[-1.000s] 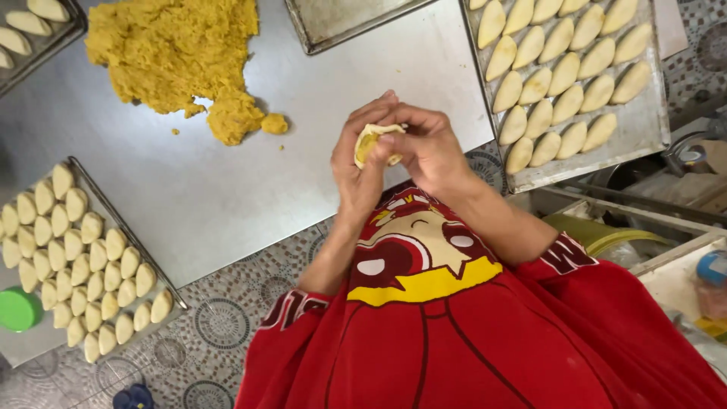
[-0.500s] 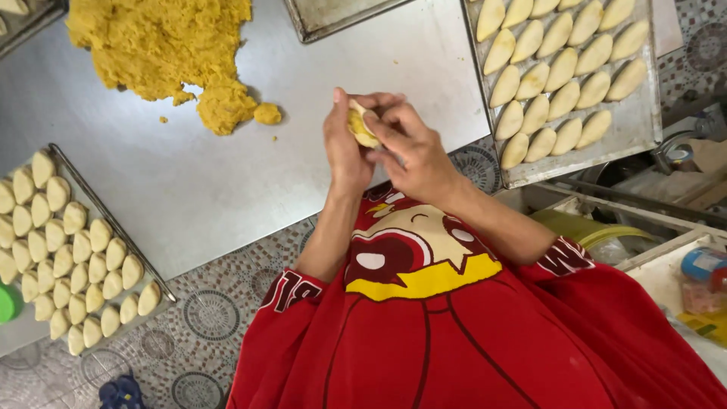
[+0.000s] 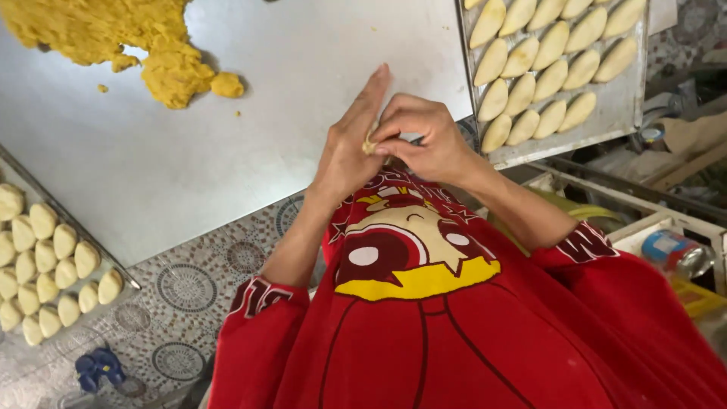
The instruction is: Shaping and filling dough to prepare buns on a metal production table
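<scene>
Two hands: we had our left hand (image 3: 350,144) and right hand (image 3: 424,140) pressed together just above our red shirt (image 3: 424,303), both closed on one small piece of dough (image 3: 370,141).
Grip: our left palm stood upright with fingers straight, while our right fingertips (image 3: 382,136) pinched the dough against it.
Dough piece: only a pale sliver of it showed between the hands; the rest was hidden.
Handling: we judged it soft, light and easily dented, probably a little sticky, so best held by its edges with fingertips, lightly.
Table: the steel table (image 3: 288,113) lay just beyond our hands, bare under them.
Left tray: a tray (image 3: 121,269) at our near left held rows of pale shaped pieces (image 3: 53,273).
Right tray: a tray (image 3: 613,113) at our far right held longer shaped pieces (image 3: 545,68), touching in rows.
Filling: a heap of crumbly yellow filling (image 3: 113,34) sat at the far left, well apart from our hands.
</scene>
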